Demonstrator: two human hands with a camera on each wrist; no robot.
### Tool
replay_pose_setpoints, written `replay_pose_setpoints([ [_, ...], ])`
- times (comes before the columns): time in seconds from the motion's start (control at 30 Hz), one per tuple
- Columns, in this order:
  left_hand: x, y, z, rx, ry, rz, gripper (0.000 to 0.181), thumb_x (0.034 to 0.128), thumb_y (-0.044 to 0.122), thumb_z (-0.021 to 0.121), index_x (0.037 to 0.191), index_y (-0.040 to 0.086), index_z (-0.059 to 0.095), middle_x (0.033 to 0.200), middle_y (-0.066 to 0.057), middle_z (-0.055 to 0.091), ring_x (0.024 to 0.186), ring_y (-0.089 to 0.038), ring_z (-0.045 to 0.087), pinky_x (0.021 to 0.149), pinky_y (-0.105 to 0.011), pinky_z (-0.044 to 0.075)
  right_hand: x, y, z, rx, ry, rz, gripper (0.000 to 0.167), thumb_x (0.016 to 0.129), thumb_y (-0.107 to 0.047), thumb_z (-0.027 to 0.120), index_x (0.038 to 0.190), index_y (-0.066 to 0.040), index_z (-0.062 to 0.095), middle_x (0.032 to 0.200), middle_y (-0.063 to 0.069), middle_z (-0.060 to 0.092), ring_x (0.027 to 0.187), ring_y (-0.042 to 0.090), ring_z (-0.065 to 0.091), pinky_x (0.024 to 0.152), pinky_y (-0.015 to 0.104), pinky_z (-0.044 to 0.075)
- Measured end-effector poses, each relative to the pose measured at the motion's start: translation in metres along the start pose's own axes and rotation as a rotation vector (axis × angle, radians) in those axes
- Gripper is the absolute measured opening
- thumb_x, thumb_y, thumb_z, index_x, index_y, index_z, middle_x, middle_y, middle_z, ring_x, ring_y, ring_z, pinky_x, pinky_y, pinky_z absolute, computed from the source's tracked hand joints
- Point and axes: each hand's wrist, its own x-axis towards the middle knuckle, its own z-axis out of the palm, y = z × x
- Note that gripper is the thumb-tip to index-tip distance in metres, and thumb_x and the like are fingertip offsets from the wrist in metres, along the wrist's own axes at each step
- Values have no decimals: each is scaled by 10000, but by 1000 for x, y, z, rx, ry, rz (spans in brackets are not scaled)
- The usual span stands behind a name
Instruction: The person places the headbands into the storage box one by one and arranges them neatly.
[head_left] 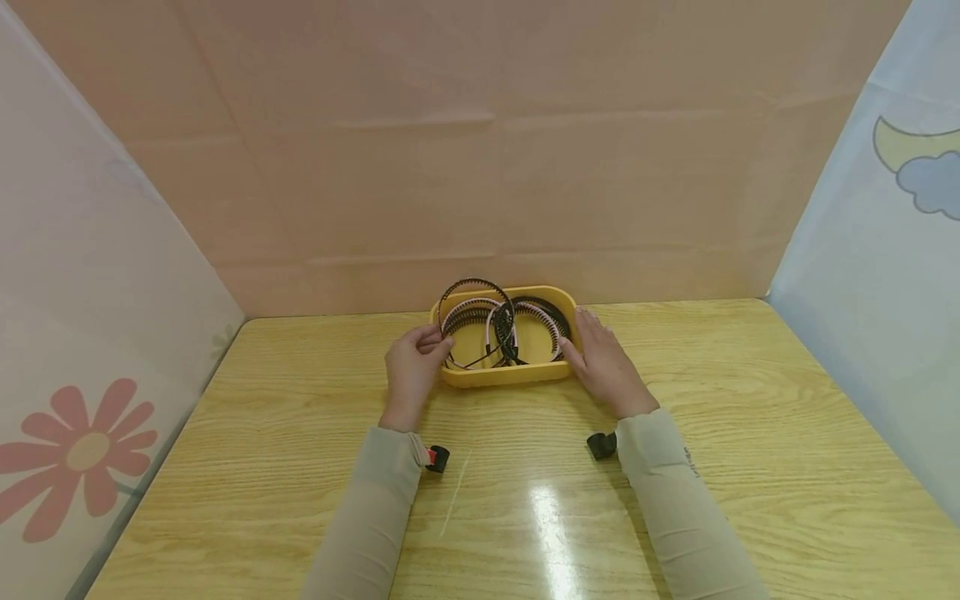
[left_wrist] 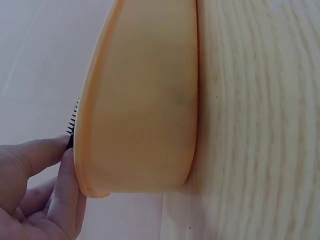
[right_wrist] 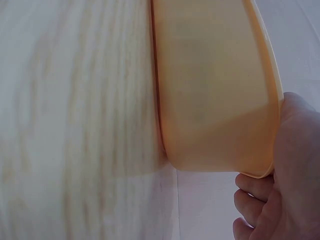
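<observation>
A yellow plastic basket [head_left: 510, 377] stands near the table's back edge, holding several toothed headbands, some black and some pink [head_left: 557, 335]. My left hand [head_left: 412, 371] is at the basket's left end, pinching a black toothed headband [head_left: 472, 281] between thumb and fingers. That headband stands tilted, its arch rising above the rim; in the left wrist view only a short toothed bit shows beside the basket wall [left_wrist: 140, 100]. At the other end my right hand [head_left: 609, 364] grips the rim, thumb on the inner side and fingers along the outside.
The wood-grain table [head_left: 300, 467] reaches a brownish backdrop [head_left: 480, 183] right behind the basket. Printed panels flank it, with a flower [head_left: 88, 452] on the left and a moon [head_left: 903, 146] on the right. A dark wrist camera [head_left: 602, 446] sticks out by the right cuff.
</observation>
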Motion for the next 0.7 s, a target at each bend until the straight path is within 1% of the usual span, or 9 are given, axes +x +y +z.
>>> replay_pose_setpoints([
  [0.07,-1,2,0,29,-1,6,375,911,132,780,1225,-55,697,1070,-169,741,973,-295,721,807,-376,610,0,0,0,1,1,1,730,1107,-454,342,1597,52,151,1665,226,156,1540,389,124,1230,582,117],
  [0.17,-2,5,1,77,1,30,355,905,102,776,1207,-69,697,1032,-169,732,950,-298,710,791,-385,601,-1,-1,-1,4,1,4,724,1107,-440,355,1597,51,150,1664,228,159,1540,388,124,1230,582,116],
  [0.33,-3,6,1,117,-3,79,290,900,73,769,1143,-75,709,981,-157,721,900,-283,703,756,-382,593,-1,-1,-1,6,2,7,714,1108,-421,365,1597,52,149,1665,227,158,1537,397,131,1230,582,118],
  [0.5,-3,5,0,133,-12,132,230,931,67,720,1114,-72,717,983,-164,723,902,-296,713,772,-407,596,0,0,-1,2,4,8,698,1110,-387,383,1595,57,147,1661,234,162,1539,390,129,1229,584,119],
  [0.7,0,2,-4,112,-33,128,209,980,83,641,1124,-45,722,1010,-157,721,939,-293,708,771,-420,601,1,1,0,24,3,6,706,1110,-408,364,1595,57,145,1662,235,156,1536,404,127,1228,590,115],
])
